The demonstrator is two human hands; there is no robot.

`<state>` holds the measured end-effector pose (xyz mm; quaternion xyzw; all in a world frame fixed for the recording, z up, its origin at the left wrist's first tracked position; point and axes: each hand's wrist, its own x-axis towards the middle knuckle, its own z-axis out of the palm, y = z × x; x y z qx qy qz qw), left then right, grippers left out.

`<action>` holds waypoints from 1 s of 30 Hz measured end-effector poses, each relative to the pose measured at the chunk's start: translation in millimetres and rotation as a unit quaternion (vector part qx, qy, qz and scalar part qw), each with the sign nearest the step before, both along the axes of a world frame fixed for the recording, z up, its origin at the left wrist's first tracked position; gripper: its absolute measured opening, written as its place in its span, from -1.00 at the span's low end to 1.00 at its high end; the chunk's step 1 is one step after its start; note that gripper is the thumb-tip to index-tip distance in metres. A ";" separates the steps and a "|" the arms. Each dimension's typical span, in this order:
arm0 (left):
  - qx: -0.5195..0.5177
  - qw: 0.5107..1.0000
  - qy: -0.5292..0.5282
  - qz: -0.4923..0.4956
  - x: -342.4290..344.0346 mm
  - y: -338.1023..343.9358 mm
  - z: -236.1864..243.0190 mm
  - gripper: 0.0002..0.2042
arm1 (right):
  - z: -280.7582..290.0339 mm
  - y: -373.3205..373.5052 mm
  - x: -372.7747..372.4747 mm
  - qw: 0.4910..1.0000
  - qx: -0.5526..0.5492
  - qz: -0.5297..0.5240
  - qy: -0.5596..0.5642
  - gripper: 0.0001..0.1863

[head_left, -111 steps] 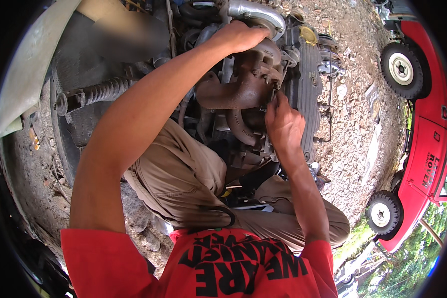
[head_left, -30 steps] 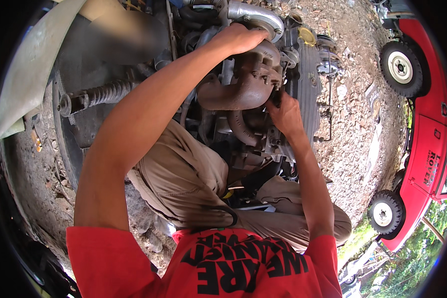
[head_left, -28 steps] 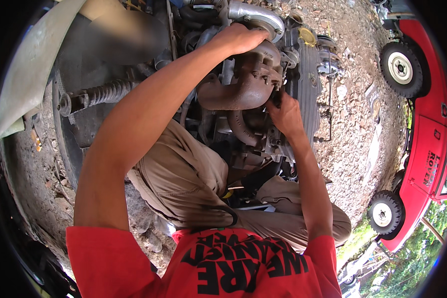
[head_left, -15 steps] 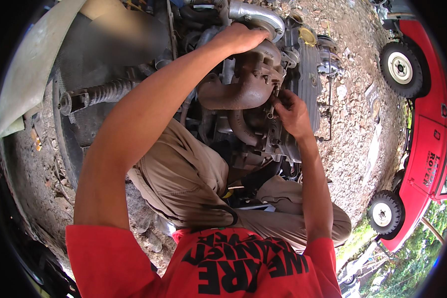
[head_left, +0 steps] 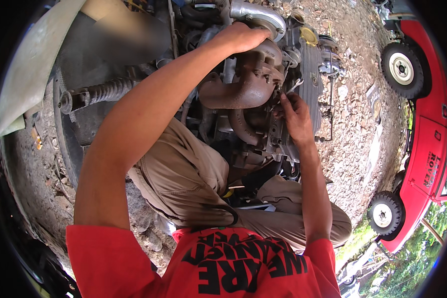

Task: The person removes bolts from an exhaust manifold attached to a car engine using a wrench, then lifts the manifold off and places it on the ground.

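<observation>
At the top centre, my left hand [head_left: 248, 37] curls over the join between a silver turbocharger housing [head_left: 260, 15] and a rusty cast manifold [head_left: 236, 94], gripping there. My right hand [head_left: 294, 111] is lower, at the manifold's right side, with curled fingers around the lower end of a small silver spanner [head_left: 295, 83], whose head shows above the fingertips. The fingers rest near bolts and a flange. The ribbed dark engine cover [head_left: 312, 99], with a yellow cap [head_left: 308, 36], lies just right of them. Part of the right hand's grip is hidden.
My bent legs [head_left: 179, 179] are below the engine. A spring-covered cylinder [head_left: 92, 94], a dark perforated panel [head_left: 74, 129] and a pale sheet [head_left: 30, 74] are at left. Gravel ground [head_left: 362, 114] lies around, with a red off-road vehicle [head_left: 427, 149] parked at far right.
My right hand has shifted up and right. The spanner, upright below the manifold's bolts half a second ago, now sticks up and rightward above the fingers. My left hand has stayed in place.
</observation>
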<state>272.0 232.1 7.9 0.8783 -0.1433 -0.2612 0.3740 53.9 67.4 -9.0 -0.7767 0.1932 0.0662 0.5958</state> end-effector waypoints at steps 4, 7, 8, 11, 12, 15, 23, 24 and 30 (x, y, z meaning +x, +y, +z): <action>-0.011 1.000 -0.011 -0.009 1.3 -1.8 -4.4 -0.26 | -18.6 6.3 -3.1 0.995 0.080 -0.040 -0.039 -0.73; -0.012 0.999 -0.027 -0.022 9.0 -4.3 -20.9 -0.27 | -27.3 7.4 -4.8 0.996 0.065 -0.018 -0.049 -0.73; -0.013 0.999 -0.036 -0.033 11.6 -4.4 -26.8 -0.26 | -28.5 6.2 -4.5 0.998 0.060 -0.008 -0.035 -0.74; 0.025 0.991 -0.100 -0.088 24.1 4.0 -52.9 -0.52 | -32.3 5.1 1.9 0.998 0.051 0.026 0.015 -0.75; 0.039 0.984 -0.126 -0.117 21.5 0.9 -48.8 -0.60 | -32.3 0.0 0.6 0.998 0.043 0.029 0.034 -0.74; -0.007 0.999 -0.034 -0.008 12.5 -10.5 -35.4 -0.25 | -39.4 -6.8 -5.3 1.000 -0.019 0.023 0.005 -0.81; -0.012 0.999 -0.034 -0.038 15.5 -10.2 -36.3 -0.30 | -27.9 10.2 -27.4 0.855 -0.397 0.211 -0.259 -0.77; -0.014 0.999 -0.027 -0.031 16.2 -11.8 -37.6 -0.31 | -26.0 11.4 -26.5 0.854 -0.393 0.202 -0.276 -0.75; -0.006 1.000 -0.024 -0.012 16.3 -10.7 -38.8 -0.37 | -17.3 16.0 -1.3 0.924 -0.341 0.103 -0.141 -0.80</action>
